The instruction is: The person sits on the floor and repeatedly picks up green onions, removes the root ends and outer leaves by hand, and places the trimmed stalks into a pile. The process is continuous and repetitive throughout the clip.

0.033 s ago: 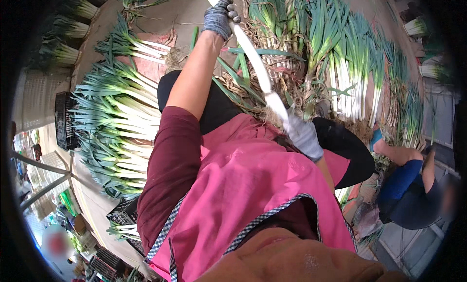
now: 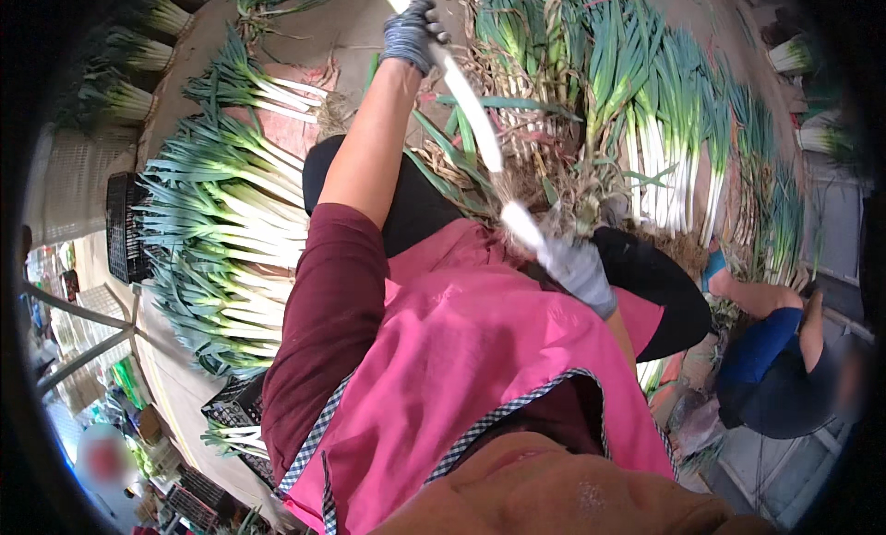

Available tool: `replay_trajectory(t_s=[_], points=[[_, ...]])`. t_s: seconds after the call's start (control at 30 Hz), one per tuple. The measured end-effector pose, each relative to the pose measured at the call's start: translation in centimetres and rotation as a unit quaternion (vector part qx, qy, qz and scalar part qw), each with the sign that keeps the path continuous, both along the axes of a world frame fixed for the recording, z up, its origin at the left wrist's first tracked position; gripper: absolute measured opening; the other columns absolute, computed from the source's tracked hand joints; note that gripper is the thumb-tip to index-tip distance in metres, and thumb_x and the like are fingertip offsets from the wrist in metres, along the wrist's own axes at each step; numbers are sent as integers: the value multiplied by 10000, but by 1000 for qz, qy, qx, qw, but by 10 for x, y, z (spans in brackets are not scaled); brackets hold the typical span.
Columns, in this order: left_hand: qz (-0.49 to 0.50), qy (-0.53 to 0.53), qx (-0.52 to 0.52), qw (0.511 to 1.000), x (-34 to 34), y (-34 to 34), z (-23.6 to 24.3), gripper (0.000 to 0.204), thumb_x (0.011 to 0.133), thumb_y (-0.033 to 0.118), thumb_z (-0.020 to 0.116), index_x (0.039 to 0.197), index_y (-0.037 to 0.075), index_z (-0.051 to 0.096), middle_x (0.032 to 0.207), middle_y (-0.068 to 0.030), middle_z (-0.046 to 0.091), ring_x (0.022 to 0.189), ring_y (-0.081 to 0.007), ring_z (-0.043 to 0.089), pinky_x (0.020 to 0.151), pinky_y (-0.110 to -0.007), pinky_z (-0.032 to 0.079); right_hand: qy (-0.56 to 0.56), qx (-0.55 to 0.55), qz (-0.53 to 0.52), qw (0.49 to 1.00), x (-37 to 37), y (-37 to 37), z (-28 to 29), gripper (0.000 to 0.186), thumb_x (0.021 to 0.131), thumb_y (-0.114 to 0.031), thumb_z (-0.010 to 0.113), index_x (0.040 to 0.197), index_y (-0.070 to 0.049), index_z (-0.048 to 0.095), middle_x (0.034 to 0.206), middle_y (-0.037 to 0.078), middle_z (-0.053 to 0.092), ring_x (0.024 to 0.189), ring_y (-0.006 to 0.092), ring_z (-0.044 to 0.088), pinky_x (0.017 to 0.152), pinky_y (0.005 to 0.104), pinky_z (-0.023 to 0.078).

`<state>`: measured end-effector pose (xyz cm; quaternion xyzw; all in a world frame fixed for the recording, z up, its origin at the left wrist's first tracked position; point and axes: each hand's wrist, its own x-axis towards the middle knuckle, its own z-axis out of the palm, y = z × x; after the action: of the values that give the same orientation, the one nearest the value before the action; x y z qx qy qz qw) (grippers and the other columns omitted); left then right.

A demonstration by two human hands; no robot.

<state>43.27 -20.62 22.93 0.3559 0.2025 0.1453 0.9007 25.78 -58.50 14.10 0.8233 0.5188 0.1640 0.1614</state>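
Note:
A long leek point(image 2: 475, 120) slants across the upper middle, its white shaft pointing down toward my lap. My left hand point(image 2: 413, 32), in a dark grey glove, is closed around the upper shaft. Thin roots hang at the leek's lower end. Below it, my gloved right hand point(image 2: 579, 275) grips a short white piece point(image 2: 523, 226) with a rounded end; I cannot tell what kind of thing it is. A gap of roots separates that piece from the shaft. Dry roots and peeled leaves point(image 2: 577, 198) lie just beyond my right hand.
Many cleaned leeks point(image 2: 235, 212) lie in a row to my left, beside a black crate point(image 2: 125, 226). More leeks point(image 2: 660, 157) stand in bundles at the right. Uncleaned leeks point(image 2: 526, 37) lie ahead. Another person point(image 2: 771, 369) sits close at the right.
The leek's lower end and the white piece in my right hand have come slightly apart, with more root showing between. The white piece sits a little lower and further left.

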Motion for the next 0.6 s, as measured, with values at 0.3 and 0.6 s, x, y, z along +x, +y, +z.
replay_trajectory(t_s=[0.3, 0.6], points=[[38, -16, 10, 999, 4, 1, -16, 168, 770, 201, 601, 703, 106, 480, 501, 13, 421, 381, -121, 391, 362, -285, 360, 469, 428, -306, 709, 45, 56, 103, 584, 752, -436, 553, 1184, -66, 423, 1026, 118, 568, 907, 231, 567, 732, 273, 465], [-165, -88, 352, 917, -27, -99, 20, 328, 808, 284, 551, 1001, 26, 493, 759, -52, 547, 625, -129, 539, 579, -272, 472, 446, 495, -256, 700, 63, 104, 42, 465, 726, -368, 573, 983, 7, 478, 689, 167, 559, 624, 277, 568, 581, 370, 455]])
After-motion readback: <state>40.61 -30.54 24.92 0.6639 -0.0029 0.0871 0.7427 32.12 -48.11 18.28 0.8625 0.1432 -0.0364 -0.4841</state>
